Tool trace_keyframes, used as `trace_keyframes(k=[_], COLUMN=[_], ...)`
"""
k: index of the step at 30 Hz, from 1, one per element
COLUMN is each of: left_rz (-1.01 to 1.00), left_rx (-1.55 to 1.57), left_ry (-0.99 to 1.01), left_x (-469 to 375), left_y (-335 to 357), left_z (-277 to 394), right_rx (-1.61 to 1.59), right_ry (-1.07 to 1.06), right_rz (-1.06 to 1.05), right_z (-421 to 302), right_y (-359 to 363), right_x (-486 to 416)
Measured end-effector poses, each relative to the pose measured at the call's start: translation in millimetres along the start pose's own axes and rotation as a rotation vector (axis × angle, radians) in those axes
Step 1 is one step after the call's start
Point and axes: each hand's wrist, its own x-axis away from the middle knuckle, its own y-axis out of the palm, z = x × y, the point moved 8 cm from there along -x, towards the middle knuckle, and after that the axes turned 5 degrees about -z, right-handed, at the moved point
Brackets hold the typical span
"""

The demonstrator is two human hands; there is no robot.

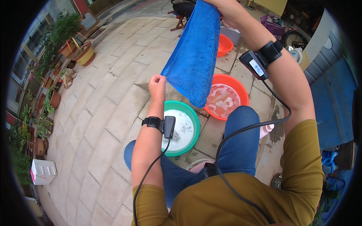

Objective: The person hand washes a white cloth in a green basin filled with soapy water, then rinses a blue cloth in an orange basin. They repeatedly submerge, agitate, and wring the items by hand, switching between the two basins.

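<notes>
A blue patterned cloth, like a small towel (195, 59), hangs stretched between my two hands. My left hand (157, 84) pinches its lower left corner. My right hand (223, 10), raised at the top edge of the view, grips its upper end; part of that hand is cut off by the frame. Below my left hand stands a green basin (197, 124) of white sudsy water (181, 134), partly hidden by my forearm. Beyond my knee is a red basin (244, 91) with foamy water (223, 100); the cloth's lower edge overlaps its rim in view.
A smaller red basin (226, 46) stands further off near a grey tub (232, 35). A pink bottle (266, 130) is beside my right knee. Potted plants (84, 53) and a white box (43, 171) line the left side. Black cables run from both wrist devices.
</notes>
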Motion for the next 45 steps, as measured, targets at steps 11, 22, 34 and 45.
trace_keyframes(k=[11, 22, 34, 45], left_rz=[0.068, -0.298, -0.098, -0.600], left_rx=[0.093, 0.345, 0.034, 0.577], left_ry=[0.146, 0.181, 0.026, -0.040], left_x=[-29.1, -44.3, -72.0, -58.4], left_y=[-71.1, -61.0, -79.3, -40.6], left_z=[86.3, 154.4, 164.3, 197.0], right_rx=[0.154, 0.010, 0.084, -0.370], right_ry=[0.116, 0.164, 0.402, 0.457], right_rz=[0.246, 0.241, 0.316, 0.160], right_z=[66.8, 83.9, 139.3, 119.6], right_y=[-87.7, -100.4, -105.1, -107.6], right_x=[49.2, 50.3, 55.3, 58.2])
